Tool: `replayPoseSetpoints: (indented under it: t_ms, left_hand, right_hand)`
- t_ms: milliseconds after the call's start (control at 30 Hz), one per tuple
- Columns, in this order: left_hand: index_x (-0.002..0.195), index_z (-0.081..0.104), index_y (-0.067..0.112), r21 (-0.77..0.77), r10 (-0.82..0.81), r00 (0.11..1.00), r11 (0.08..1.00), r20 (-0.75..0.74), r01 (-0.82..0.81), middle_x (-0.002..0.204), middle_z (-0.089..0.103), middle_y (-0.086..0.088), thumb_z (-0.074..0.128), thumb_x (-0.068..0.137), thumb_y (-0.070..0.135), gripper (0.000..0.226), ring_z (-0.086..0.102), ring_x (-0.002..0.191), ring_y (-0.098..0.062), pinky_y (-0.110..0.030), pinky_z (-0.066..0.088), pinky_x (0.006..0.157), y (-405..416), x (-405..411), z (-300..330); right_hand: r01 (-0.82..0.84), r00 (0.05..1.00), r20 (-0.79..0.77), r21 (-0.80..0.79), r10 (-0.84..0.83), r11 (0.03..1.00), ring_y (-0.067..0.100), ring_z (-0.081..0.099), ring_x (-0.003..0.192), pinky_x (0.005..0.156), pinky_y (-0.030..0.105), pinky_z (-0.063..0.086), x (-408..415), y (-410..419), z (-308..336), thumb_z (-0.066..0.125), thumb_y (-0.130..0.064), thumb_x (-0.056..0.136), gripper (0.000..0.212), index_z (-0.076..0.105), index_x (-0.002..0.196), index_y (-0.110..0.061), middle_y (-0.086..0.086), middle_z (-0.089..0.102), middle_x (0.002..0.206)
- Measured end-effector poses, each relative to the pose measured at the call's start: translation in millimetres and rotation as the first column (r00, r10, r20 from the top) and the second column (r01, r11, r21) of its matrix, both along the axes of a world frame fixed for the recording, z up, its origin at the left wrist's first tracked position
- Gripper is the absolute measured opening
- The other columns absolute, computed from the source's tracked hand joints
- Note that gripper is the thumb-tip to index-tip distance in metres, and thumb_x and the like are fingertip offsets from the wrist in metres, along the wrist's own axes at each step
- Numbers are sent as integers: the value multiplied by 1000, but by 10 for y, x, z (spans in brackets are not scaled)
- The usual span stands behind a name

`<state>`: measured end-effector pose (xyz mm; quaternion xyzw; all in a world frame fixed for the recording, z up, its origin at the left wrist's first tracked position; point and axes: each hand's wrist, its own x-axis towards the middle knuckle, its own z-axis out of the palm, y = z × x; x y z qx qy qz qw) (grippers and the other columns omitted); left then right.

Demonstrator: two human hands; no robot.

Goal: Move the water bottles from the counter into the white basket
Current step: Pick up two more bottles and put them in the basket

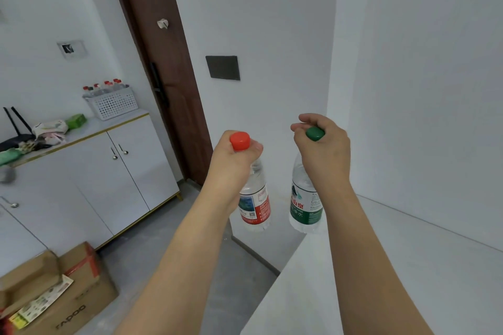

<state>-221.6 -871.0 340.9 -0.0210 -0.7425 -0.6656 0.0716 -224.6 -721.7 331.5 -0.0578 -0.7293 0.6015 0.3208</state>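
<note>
A person's left hand (231, 155) grips a red-capped bottle (254, 198) by the neck, fingers curled under the cap, while the right hand (324, 149) closes around the top of a green-capped bottle (306, 204), its cap partly covered by the fingers. Both bottles hang upright in the air, side by side but apart, just off the near corner of the white counter (394, 266) at lower right; the palms and wrists hide their shoulders, and the small print on the labels is too fine to read. The white basket (114, 105) stands well away from the counter, far to the left on top of a white cabinet (122, 171), beside a dark brown door (163, 76). Several red-capped bottles (106, 87) already stand in it, their bodies mostly hidden behind its perforated wall, so their count is unclear. Left of the basket, a green packet (76, 120), crumpled bags and a black router (16, 133) crowd the cabinet top, blurred and partly cut off. A cardboard box (62, 288) on the floor runs out of view at the bottom-left edge.
</note>
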Motion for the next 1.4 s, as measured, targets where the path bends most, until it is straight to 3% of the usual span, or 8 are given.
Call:
replayPoseSetpoints:
  t_ms: [200, 367, 567, 667, 800, 967, 1133, 1400]
  left_hand:
    - [105, 61, 18, 33, 46, 999, 998, 19, -47, 96, 64, -3, 70, 88, 19, 19, 61, 95, -24, -44, 50, 90, -610, -577, -41]
    - [101, 62, 23, 52, 34, 999, 998, 28, -35, 96, 66, -2, 71, 86, 23, 18, 63, 96, -25, -49, 51, 93, -1380, -1055, -92]
    - [93, 62, 24, 23, -11, 998, 1000, -66, 13, 84, 66, 5, 71, 85, 22, 12, 64, 85, -16, -35, 53, 76, -2532, -1654, -29]
    - [92, 61, 22, -12, -12, 994, 1000, -106, 11, 72, 64, 12, 69, 86, 19, 10, 61, 70, -6, -27, 54, 67, -3070, -1921, 25]
    - [95, 63, 23, 15, 61, 996, 998, -68, -60, 89, 69, 1, 70, 87, 22, 11, 64, 86, -14, -28, 49, 65, -3711, -2208, 70]
    - [90, 62, 27, 51, 110, 994, 993, -12, -109, 87, 67, 2, 70, 87, 21, 11, 63, 84, -15, -28, 45, 63, -4302, -2625, 19]
    - [92, 62, 24, 75, 141, 990, 987, 19, -142, 90, 66, -1, 70, 87, 20, 11, 63, 91, -21, -35, 51, 76, -4676, -3216, -93]
    - [83, 60, 25, 64, 142, 990, 988, 26, -144, 77, 63, 4, 71, 86, 14, 16, 59, 81, -18, -37, 48, 77, -5225, -4594, -107]
  right_hand:
    - [-18, 1000, 6, 2, 18, 1000, -6, 63, 90, 73, 9, 45, -594, -599, -59, 58, -17, 86, 24, 66, 105, -30, -15, 73, 93]
    - [-17, 1000, 7, 11, 17, 1000, -2, 64, 91, 80, 16, 48, -1095, -1382, -80, 60, -15, 85, 25, 69, 106, -25, -15, 73, 92]
    - [-38, 999, -20, -2, 38, 999, 6, 65, 98, 89, 25, 51, -1737, -2580, -6, 62, -20, 85, 20, 68, 101, -29, -8, 73, 101]
    - [-46, 998, -34, -32, 45, 998, 4, 65, 94, 83, 19, 50, -2037, -3125, 57, 67, -25, 84, 17, 70, 101, -29, -9, 72, 100]
    - [-68, 997, -44, -36, 66, 997, -2, 63, 93, 81, 15, 48, -2383, -3737, 101, 69, -28, 83, 15, 70, 96, -34, -17, 70, 98]
    - [-95, 995, -34, 11, 96, 995, 3, 64, 96, 88, 27, 53, -2858, -4321, 67, 68, -30, 84, 14, 69, 96, -36, -17, 69, 100]
    - [-132, 991, -2, 24, 132, 991, 3, 64, 97, 88, 30, 55, -3507, -4768, -47, 69, -30, 84, 15, 70, 98, -34, -13, 70, 100]
    - [-190, 981, -42, 52, 192, 980, -20, 56, 86, 72, 10, 46, -4960, -5342, -57, 66, -24, 87, 17, 69, 102, -31, -45, 59, 75]
